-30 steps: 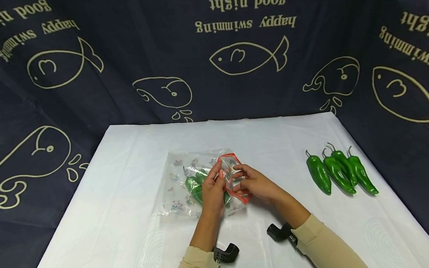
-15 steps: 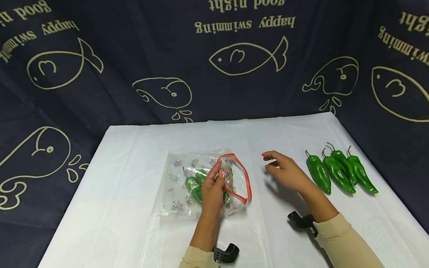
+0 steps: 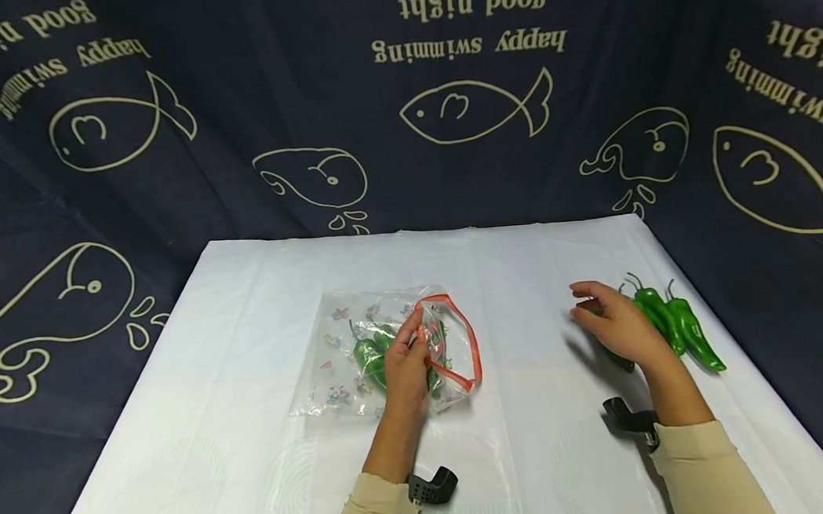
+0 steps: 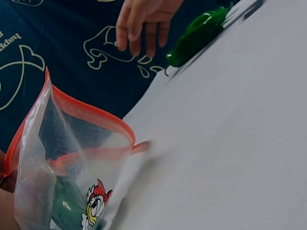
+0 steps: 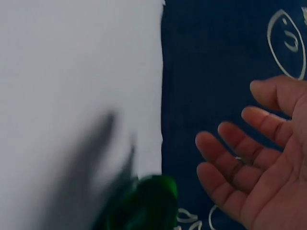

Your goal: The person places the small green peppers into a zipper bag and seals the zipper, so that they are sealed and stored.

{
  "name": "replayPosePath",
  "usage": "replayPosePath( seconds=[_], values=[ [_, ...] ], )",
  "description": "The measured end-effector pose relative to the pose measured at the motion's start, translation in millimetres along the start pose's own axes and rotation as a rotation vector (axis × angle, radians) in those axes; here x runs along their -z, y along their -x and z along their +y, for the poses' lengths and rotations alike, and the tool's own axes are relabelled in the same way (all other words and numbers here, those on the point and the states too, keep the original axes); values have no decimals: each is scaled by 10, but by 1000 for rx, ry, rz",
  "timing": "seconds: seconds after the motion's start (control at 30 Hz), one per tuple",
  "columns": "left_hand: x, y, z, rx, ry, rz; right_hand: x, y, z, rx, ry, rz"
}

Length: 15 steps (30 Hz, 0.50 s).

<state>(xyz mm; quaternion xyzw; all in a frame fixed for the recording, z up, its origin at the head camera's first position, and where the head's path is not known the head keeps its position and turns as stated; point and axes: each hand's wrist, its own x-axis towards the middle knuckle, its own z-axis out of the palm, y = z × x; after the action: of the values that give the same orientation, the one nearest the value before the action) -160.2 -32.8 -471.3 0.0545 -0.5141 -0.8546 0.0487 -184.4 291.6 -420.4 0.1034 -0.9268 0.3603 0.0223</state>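
A clear zip bag (image 3: 323, 376) with a red zip edge (image 3: 476, 343) and printed cartoon figures lies mid-table, its mouth spread toward the right. Green peppers (image 3: 368, 362) show through its plastic. My left hand (image 3: 407, 367) pinches the bag's near side at the red edge. In the left wrist view the mouth gapes above a pepper (image 4: 67, 206) inside. My right hand (image 3: 621, 327), fingers loosely bent and holding nothing, hovers over the leftmost of several loose green peppers (image 3: 695, 338), partly hiding them. The right wrist view has a pepper (image 5: 146, 203) below and left of the fingers.
A white cloth covers the table (image 3: 245, 314). Behind and beside it hangs dark blue fabric (image 3: 328, 50) with fish and whale drawings. Each wrist wears a black camera mount, such as the left mount (image 3: 434, 487).
My right hand has let go of the bag's red edge and moved right, over the loose peppers. The bag's mouth now stands wider. My left hand has stayed at the bag.
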Motion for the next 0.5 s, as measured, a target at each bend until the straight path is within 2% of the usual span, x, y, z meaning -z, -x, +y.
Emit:
replayPosePath(
  seconds=[0.2, 0.5],
  values=[
    [-4, 9, 19, 9, -8, 15, 204, 61, 119, -75, 44, 45],
    [-4, 8, 20, 16, 2, 2, 265, 117, 270, -116, 177, 41]
  ],
)
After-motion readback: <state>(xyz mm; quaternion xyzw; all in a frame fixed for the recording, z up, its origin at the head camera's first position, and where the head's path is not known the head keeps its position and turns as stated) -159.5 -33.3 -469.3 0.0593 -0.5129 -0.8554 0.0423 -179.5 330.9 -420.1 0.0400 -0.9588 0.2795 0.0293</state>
